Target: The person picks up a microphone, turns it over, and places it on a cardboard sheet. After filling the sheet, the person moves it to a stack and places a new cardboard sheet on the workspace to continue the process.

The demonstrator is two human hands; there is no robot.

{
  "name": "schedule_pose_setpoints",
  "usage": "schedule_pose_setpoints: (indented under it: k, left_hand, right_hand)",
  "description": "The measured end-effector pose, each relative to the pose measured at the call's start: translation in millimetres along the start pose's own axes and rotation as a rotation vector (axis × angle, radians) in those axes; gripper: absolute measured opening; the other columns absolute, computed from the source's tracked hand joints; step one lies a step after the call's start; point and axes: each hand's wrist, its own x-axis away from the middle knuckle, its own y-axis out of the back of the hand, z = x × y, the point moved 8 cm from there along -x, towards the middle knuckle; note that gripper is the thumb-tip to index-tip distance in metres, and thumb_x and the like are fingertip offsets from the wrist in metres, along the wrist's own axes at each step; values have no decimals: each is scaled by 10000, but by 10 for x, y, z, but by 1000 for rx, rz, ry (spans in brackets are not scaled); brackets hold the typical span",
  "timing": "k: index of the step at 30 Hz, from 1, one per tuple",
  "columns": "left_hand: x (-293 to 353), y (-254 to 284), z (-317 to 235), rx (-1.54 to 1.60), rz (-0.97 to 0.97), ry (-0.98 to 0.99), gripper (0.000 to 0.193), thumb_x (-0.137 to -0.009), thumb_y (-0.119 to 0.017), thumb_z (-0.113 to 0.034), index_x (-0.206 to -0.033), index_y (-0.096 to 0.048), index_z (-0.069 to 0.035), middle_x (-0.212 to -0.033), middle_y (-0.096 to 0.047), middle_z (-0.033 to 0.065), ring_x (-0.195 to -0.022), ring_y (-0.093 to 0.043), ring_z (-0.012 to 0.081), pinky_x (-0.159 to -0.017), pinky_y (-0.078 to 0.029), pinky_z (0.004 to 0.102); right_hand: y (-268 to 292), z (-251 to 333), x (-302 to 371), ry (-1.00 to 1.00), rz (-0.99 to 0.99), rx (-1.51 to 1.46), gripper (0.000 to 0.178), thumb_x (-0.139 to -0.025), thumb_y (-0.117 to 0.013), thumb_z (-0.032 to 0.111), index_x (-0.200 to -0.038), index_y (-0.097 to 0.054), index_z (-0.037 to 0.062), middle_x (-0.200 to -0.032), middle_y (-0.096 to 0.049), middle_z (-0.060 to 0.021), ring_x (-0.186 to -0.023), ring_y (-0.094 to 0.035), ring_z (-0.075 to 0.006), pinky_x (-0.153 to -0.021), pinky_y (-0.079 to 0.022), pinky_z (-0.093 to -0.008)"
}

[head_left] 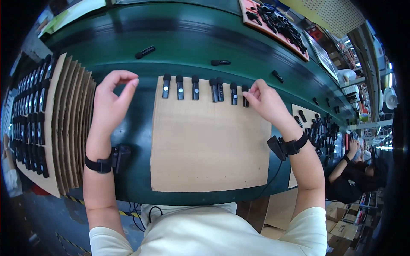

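Observation:
A flat cardboard sheet [209, 145] lies before me, with several small black clip-on microphones [195, 88] with foam tops in a row along its far edge. My right hand [267, 101] is at the row's right end, its thumb and fingers closed at the foam top of the last microphone [245, 99]. Two microphones [217, 90] near the row's middle stand side by side, touching or nearly so. Left of the sheet, my left hand [112, 98] hovers over the green table with nothing visible in it. Its thumb and index finger curve toward each other, loosely apart.
Upright cardboard sheets [72, 128] and rows of microphones [32, 123] stand at the left. Loose microphones [221, 62] lie beyond the sheet. A pink tray [279, 27] of black pieces sits at the far right; a pile [322, 134] lies beyond my right arm, near another person [358, 179].

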Motion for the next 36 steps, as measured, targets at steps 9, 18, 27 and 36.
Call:
schedule_pose_setpoints:
  k: [9,18,27,36]
  left_hand:
    - [-848,-232,930,-317,-95,26,272,-848,-685,-125,-1099,-646,-27,-1101,-649,143,-1015,-625,263,-909,-489,362]
    - [-1104,-176,1592,-607,-77,203,384,-827,-695,-211,-1179,-626,-75,-1153,-632,143,-1118,-576,329,-984,-454,429]
    - [-1057,-9,1707,-184,-143,262,290,-874,-691,-171,-1101,-633,-1,-938,-690,92,-882,-654,196,-826,-508,301]
    - [-804,190,591,536,-209,152,229,-935,-639,-126,-1103,-627,28,-930,-692,76,-860,-644,120,-812,-501,245]
  right_hand:
    - [473,-1356,-600,-193,-41,313,267,-870,-674,220,-1002,-586,6,-808,-637,-141,-793,-633,-285,-715,-494,-372]
    - [257,-1707,-1137,-124,45,293,260,-790,-727,101,-994,-600,-2,-918,-628,-174,-887,-613,-343,-796,-494,-390]
    - [-259,567,-1348,644,160,276,226,-776,-723,78,-974,-628,22,-1050,-623,-146,-1019,-586,-353,-894,-488,-402]
    - [-720,857,-1550,511,370,381,220,-778,-724,86,-990,-671,62,-1054,-626,-133,-1037,-583,-345,-917,-482,-408]
